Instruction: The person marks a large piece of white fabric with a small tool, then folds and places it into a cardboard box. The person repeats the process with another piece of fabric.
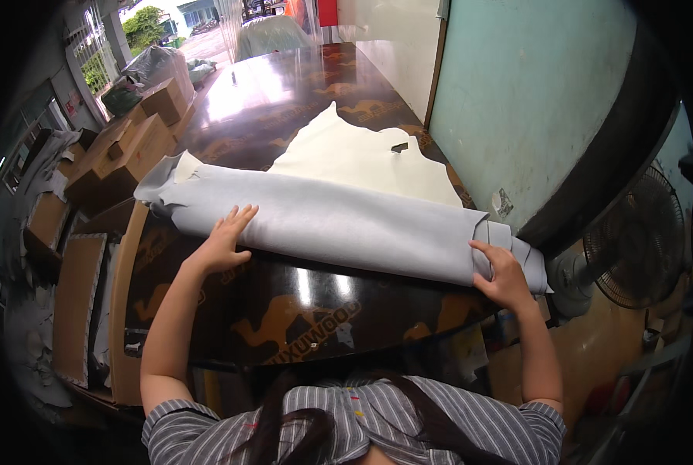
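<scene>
Hide roll: the grey hide roll [346,217] lies across the near part of the tabletop [277,287], directly under both hands
Long axis: left to right, slanting so that the right end sits closer to the person than the left
Unrolled part: a cream flap [362,159] with a ragged outline and a small dark gap lies flat beyond the roll, on the side away from the person
Left grip: the left hand [226,240] has its fingers spread on the roll's near face, thumb apart by the lower edge; it pinches nothing
Right grip: the right hand [505,275] cups the right end, fingers above and thumb below; whether it squeezes a layer, I cannot tell
Nearer hand: both touch the roll; the right is at its layered end, the left well in from the other end
Near edge: the tabletop's rounded rim curves between roll and torso, with a dark glossy strip showing
Right side: the green wall [525,93] and the floor fan [633,240] stand close to the layered end
Left side: cardboard boxes [149,147] crowd the tabletop's edge
Far side: the tabletop stretches well beyond the flap
</scene>
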`<state>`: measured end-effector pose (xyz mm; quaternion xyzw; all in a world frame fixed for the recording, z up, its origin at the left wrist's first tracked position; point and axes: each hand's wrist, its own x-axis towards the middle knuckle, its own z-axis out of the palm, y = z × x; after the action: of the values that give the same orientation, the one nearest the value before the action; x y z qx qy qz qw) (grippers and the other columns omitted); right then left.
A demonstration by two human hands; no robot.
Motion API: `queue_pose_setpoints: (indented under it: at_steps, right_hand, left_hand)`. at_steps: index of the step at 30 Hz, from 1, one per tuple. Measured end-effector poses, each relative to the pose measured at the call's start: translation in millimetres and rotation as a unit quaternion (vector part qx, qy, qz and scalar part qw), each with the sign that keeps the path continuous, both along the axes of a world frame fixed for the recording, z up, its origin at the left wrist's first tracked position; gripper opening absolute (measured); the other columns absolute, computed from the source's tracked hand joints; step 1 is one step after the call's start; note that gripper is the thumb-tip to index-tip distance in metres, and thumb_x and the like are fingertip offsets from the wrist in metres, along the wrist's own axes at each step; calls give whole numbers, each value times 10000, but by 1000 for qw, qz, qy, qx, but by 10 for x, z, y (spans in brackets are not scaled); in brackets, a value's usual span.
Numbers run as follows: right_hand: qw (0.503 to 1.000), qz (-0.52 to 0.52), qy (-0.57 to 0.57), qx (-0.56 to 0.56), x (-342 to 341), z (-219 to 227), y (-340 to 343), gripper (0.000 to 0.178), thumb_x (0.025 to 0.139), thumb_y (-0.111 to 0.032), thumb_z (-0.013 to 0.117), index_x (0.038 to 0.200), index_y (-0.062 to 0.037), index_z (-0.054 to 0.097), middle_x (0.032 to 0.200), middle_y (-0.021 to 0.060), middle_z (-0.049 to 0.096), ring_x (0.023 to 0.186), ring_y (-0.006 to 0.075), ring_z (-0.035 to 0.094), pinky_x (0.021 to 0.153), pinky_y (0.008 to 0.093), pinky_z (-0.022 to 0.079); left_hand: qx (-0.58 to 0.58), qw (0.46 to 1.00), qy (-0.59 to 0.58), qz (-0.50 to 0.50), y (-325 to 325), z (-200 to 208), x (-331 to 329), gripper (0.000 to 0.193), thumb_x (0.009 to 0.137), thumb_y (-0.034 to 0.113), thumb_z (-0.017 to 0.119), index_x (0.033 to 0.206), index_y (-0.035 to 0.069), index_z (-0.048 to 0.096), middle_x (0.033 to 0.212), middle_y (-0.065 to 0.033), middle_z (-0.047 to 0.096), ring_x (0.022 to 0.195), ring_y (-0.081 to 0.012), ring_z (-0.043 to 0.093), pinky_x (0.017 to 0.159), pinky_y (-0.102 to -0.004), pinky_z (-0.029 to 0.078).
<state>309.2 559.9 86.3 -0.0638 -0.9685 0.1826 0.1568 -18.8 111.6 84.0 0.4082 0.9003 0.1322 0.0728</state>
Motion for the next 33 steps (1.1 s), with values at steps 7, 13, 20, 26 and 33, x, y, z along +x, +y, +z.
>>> queue_pose_setpoints:
  at_steps: [7, 13, 20, 26, 33]
  right_hand:
    - [992, -12, -17, 122, -18, -483, 36, 848, 622, 38, 712, 1413, -114, 449, 1450, 106, 515, 1349, 316, 476, 1092, 472, 384]
    - [993, -24, 38, 105, 130, -597, 63, 679, 609, 60, 655, 1260, -131, 622, 1192, 127, 686, 1140, 329, 640, 922, 416, 524]
    - [993, 6, -116, -16, 694, 147, -235, 624, 596, 53, 680, 1185, -151, 693, 1067, 140, 717, 932, 331, 692, 815, 384, 549]
    - [990, 141, 5, 19, -20, 726, -173, 585, 593, -19, 780, 1163, -111, 692, 1004, 112, 725, 887, 303, 685, 811, 399, 535]
    - [966, 94, 240, 2, -1733, 77, -116, 383, 853, -176, 729, 1213, -72, 646, 1140, 130, 697, 1046, 326, 652, 915, 398, 490]
  left_hand:
    - [-40, 985, 166, 24, 72, -595, -536, 875, 680, -65, 677, 1474, 213, 439, 1506, -158, 448, 1388, -377, 418, 1144, -513, 343]
    - [50, 985, 168, 7, 67, -368, -313, 571, 657, -76, 620, 1171, 154, 710, 1072, -167, 702, 985, -358, 671, 888, -441, 534]
    - [-82, 995, 41, 48, -661, 295, 1084, 512, 619, -63, 648, 1090, 115, 740, 950, -224, 689, 896, -390, 672, 820, -434, 536]
    - [-9, 941, -248, 232, -1303, 1102, 1276, 456, 598, -10, 771, 1052, 22, 746, 930, -75, 754, 869, -156, 701, 851, -312, 524]
    - [45, 904, 361, 223, -1314, 69, 933, 532, 945, 227, 602, 1456, 158, 472, 1528, -94, 428, 1444, -295, 341, 1204, -528, 170]
